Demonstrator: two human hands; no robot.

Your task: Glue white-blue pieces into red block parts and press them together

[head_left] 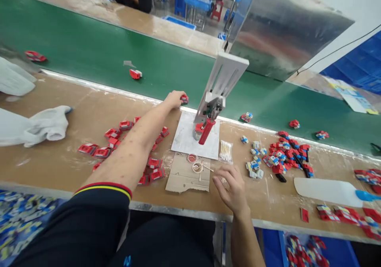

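— How many do we count on the green belt (89, 48)?
— Six loose pieces. Our left hand (174, 98) pinches a seventh, a small red part (184, 98), at twelve o'clock by the belt's edge.
— And our right hand (233, 189)?
— Loosely curled, holding nothing, at six o'clock of the press (212, 108).

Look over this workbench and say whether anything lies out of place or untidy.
Yes. Small red parts lie scattered singly on the green belt, apart from the piles on the bench. The cardboard scrap under the little dishes is torn and ragged at its edges.
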